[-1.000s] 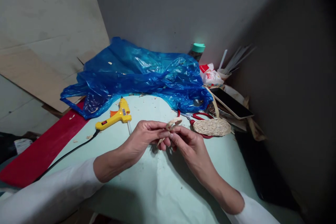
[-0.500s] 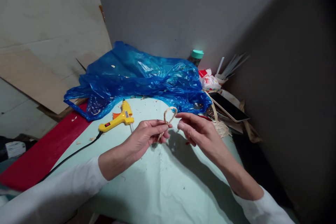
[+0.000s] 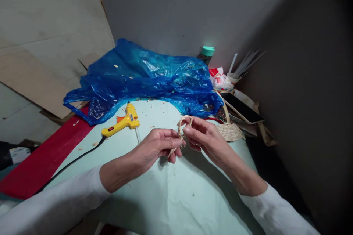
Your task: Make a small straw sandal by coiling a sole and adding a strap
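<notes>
Over the pale green table (image 3: 171, 198), my left hand (image 3: 157, 147) pinches the crossed ends of a small loop of braided straw cord (image 3: 182, 122). My right hand (image 3: 205, 137) has its thumb and forefinger closed on the loop's right side, close against the left fingers. The loop stands upright above both hands, and one loose end hangs below my left fingers. Behind my right hand lies a woven straw oval piece (image 3: 229, 131), partly hidden by that hand.
A yellow glue gun (image 3: 121, 123) with a black cord (image 3: 71, 161) lies left of my hands. A crumpled blue plastic bag (image 3: 143, 77) fills the back. Red scissors, a phone (image 3: 242, 108), a teal-capped bottle (image 3: 206, 53) and a cup of sticks (image 3: 237, 71) crowd the right corner.
My right hand, which had let go and drawn away half a second ago, has come back and pinched the loop again. The loop now stands upright instead of lying between the fingers.
</notes>
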Demonstrator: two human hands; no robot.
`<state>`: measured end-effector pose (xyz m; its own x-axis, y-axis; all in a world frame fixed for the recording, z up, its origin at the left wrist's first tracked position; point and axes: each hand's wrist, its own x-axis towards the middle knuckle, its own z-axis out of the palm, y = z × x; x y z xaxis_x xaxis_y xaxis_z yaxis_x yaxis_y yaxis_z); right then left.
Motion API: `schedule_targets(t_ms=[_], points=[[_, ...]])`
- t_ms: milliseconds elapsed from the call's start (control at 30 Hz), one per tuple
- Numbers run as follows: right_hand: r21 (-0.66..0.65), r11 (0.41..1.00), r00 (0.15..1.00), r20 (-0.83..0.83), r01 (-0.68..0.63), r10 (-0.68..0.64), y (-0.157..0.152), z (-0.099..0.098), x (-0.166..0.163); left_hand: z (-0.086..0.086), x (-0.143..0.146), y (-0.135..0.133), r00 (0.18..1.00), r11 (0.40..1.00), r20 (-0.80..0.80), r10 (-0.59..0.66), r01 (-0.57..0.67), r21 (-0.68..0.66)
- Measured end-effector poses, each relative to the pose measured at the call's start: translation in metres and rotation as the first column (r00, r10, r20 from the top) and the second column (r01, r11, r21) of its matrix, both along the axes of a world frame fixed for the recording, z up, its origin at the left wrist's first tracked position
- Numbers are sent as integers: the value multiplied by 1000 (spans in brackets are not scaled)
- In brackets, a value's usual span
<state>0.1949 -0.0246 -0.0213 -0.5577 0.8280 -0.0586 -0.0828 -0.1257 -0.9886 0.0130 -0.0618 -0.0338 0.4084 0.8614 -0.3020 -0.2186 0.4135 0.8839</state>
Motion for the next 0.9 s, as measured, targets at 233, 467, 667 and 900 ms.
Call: schedule_targets(t_ms=[233, 467, 667, 900], points=[[-83, 992, 993, -80, -95, 89, 2, -8, 4, -6, -2, 4, 990, 990, 95, -100, 109, -94], [-162, 981, 976, -204, -104, 69, 0, -11, 4, -7, 0, 5, 985, 985, 104, -138, 148, -92], [-174, 981, 978, -203, -90, 53, -4, -7, 6, -5, 2, 3, 992, 992, 82, -92, 99, -84], [83, 995, 997, 44, 62, -66, -11, -7, -2, -7, 7, 3, 996, 996, 52, 70, -66, -60]])
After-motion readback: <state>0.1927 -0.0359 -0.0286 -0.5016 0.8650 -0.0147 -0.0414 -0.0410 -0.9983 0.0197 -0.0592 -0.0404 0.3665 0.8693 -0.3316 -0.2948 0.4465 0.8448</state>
